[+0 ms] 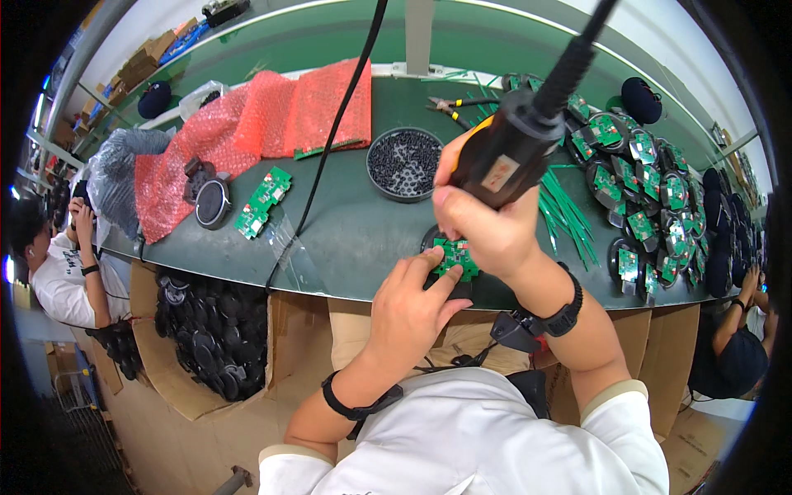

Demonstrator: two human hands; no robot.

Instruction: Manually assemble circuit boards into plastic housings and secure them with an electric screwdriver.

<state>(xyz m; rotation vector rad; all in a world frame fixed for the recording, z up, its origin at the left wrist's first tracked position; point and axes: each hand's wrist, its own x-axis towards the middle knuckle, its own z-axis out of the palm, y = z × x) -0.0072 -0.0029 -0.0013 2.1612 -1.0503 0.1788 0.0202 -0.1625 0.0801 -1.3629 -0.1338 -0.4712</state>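
Observation:
My right hand (pixel 499 231) is wrapped around a black electric screwdriver (pixel 503 153) with a yellow section. Its cable rises from the top, and the hand hides its tip. Just beneath sits a small green circuit board (pixel 455 257) on a dark part, near the table's front edge. The fingertips of my left hand (pixel 408 307) press on the board's left and near side, with the thumb held apart. A round dish (pixel 402 199) of small black screws stands beyond the hands, a little to the left.
Many round black housings with green boards (pixel 648 186) crowd the right side, beside thin green strips (pixel 569 219). Cutters (pixel 450 106) lie behind. Leftward are red bubble wrap (pixel 322 107), a board panel (pixel 264 202) and a round housing (pixel 213 204). A black cable (pixel 334 132) crosses the table.

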